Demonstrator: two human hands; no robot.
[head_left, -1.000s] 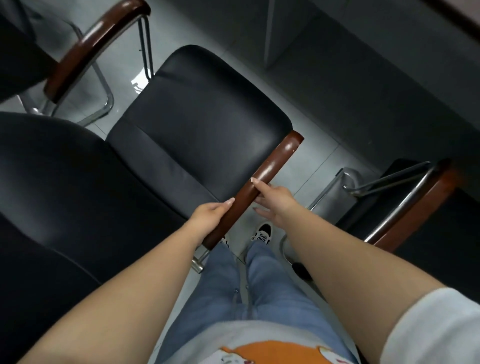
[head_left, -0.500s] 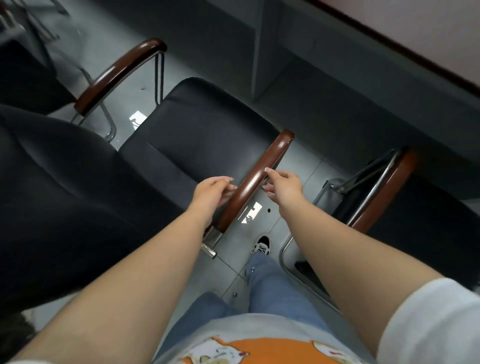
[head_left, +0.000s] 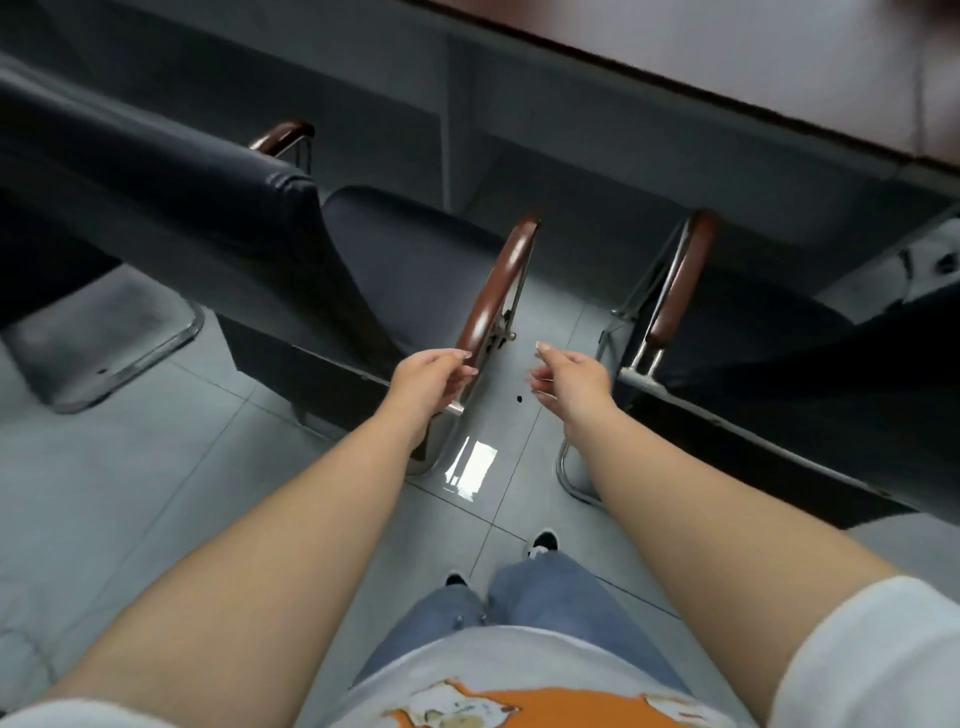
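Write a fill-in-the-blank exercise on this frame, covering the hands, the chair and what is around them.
1. On the chair, the armrest by the left hand is ____ in colour.
2. The right hand holds ____.
3. Directly below the right hand is the tiled ____.
4. The person's jeans are ____ in colour.

Missing words: brown; nothing; floor; blue.

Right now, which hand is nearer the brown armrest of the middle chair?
Left. The left hand sits at the near end of the armrest, fingertips beside it, contact unclear. The right hand hovers over the floor to its right, clearly apart.
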